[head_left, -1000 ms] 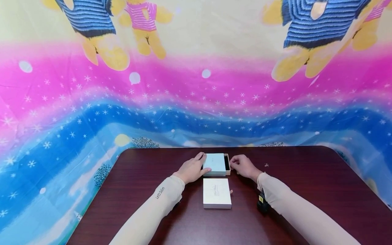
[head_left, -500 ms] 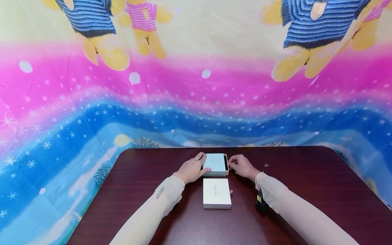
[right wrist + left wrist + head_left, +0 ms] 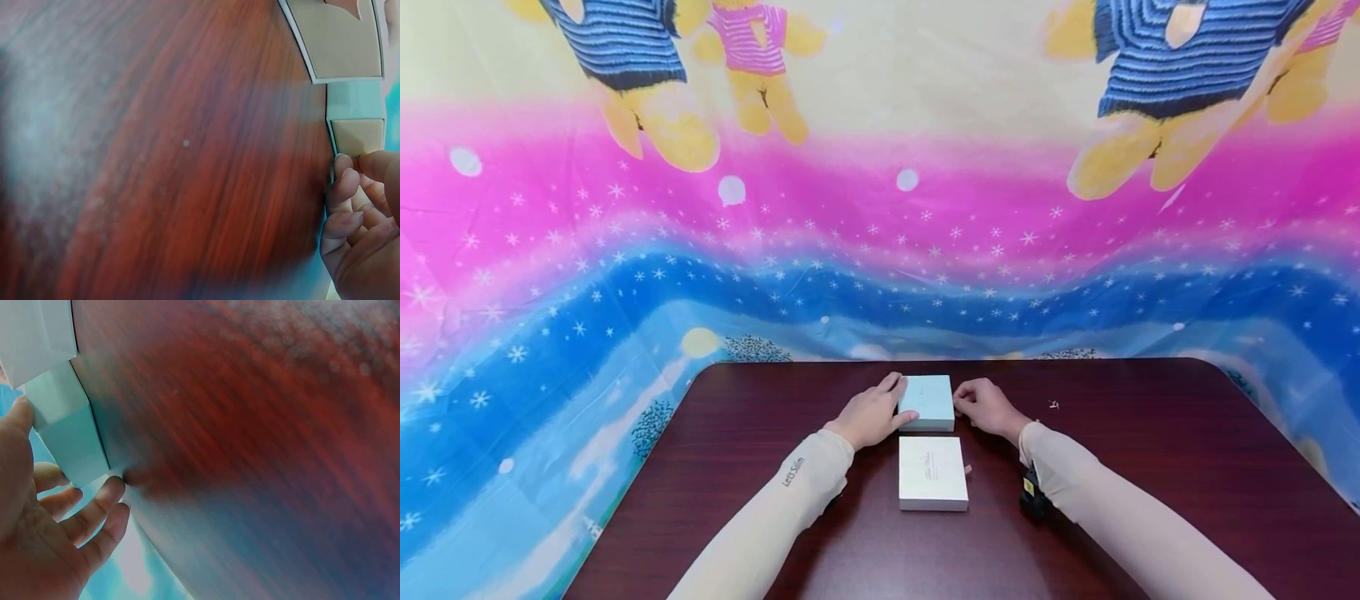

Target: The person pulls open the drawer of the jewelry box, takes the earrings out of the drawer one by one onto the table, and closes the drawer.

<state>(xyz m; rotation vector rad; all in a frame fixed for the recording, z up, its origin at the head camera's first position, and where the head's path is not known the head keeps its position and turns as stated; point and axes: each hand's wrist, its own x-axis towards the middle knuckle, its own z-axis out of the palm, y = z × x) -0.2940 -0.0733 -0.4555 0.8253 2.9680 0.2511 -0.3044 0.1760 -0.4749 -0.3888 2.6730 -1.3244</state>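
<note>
The fingers of the left hand (image 3: 867, 414) are held round the blue box (image 3: 927, 398), far on the worktop (image 3: 865, 533); those of the right hand (image 3: 988, 406) are bunched at its drawer (image 3: 349, 135), but whether anything is pinched cannot be told. The box could be slid left if the drawer is shoved hard.
</note>
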